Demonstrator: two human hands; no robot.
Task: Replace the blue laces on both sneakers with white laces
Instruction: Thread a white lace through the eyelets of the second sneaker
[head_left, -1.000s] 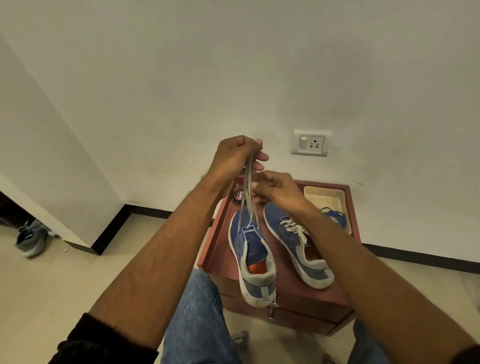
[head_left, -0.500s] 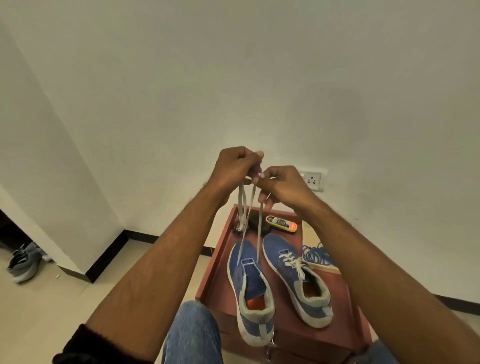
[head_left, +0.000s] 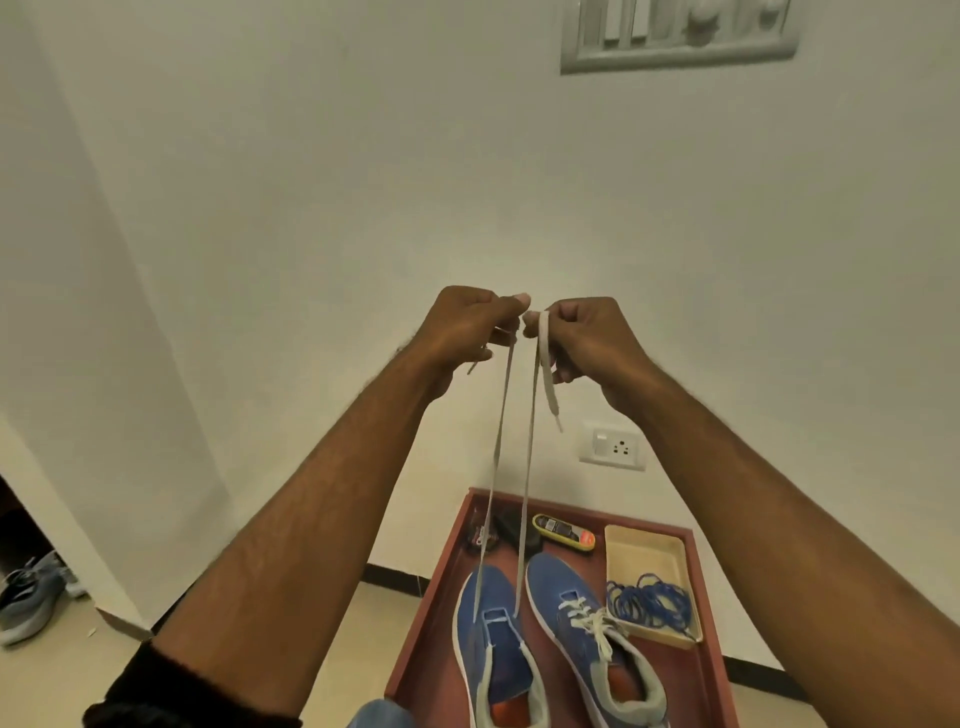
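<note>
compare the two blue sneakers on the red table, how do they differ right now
The left sneaker has white lace through only its lowest eyelets, both ends pulled up taut by the hands; the right sneaker is fully laced in white and tied. Both are blue, grey-collared, side by side, toes toward the wall.

**Soft, Even Indoor Light, Wide-Angle Bend**

Dim-warm and diffuse throughout, no glare. Faint shadows only on the plain off-white wall (head_left: 311, 208). Strongly bowed near the borders, stretching the grey rectangular switch panel (head_left: 678, 31) at top. Slightly soft, smeared detail around the raised forearms.
</note>
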